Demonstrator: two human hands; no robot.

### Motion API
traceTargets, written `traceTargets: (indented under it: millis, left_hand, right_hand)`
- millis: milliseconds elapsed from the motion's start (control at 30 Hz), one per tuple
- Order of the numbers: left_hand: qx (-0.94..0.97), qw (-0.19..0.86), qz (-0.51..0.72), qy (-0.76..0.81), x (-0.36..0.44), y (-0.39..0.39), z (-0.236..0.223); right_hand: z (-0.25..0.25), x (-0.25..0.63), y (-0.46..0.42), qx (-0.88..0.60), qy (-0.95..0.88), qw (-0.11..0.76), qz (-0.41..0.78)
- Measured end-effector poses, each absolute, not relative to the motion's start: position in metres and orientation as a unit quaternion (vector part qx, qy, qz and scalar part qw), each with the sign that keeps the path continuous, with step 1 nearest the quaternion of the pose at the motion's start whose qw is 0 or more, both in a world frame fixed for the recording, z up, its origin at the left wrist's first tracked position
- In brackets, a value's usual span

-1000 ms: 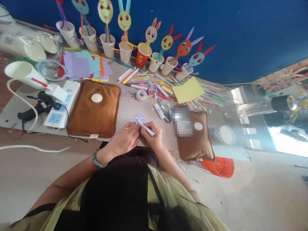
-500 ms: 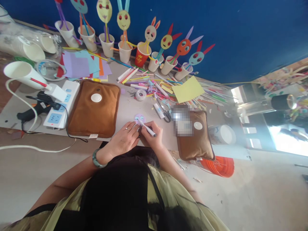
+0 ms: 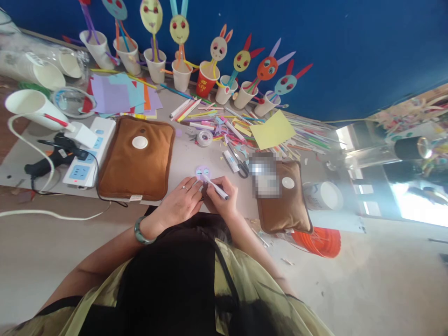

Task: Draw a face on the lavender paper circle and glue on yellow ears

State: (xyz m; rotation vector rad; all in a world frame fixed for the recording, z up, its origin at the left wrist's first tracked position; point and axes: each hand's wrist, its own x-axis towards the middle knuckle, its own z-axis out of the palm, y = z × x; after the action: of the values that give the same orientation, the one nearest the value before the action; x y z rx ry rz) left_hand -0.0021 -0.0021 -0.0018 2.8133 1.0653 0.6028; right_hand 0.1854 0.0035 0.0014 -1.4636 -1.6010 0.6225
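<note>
The right hand (image 3: 223, 196) grips the marker (image 3: 217, 188); steady the purple disc (image 3: 202, 171) with the flattened left hand (image 3: 182, 201).

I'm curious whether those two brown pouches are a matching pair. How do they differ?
The left pouch looks larger and more orange-brown; the right pouch looks smaller and duller. The left pouch shows nearly its whole top, while a blurred patch hides part of the right pouch. Both have a round white disc on top.
</note>
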Motion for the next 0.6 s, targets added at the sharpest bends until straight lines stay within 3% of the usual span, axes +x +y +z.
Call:
traceTargets:
  millis: [600]
  left_hand:
    - [0.919,0.038,0.194,0.340,-0.0029,-0.0007,-0.0045]
  right_hand:
    - [0.0023,0.1855,0.0051,-0.563,-0.670,0.411,0.254]
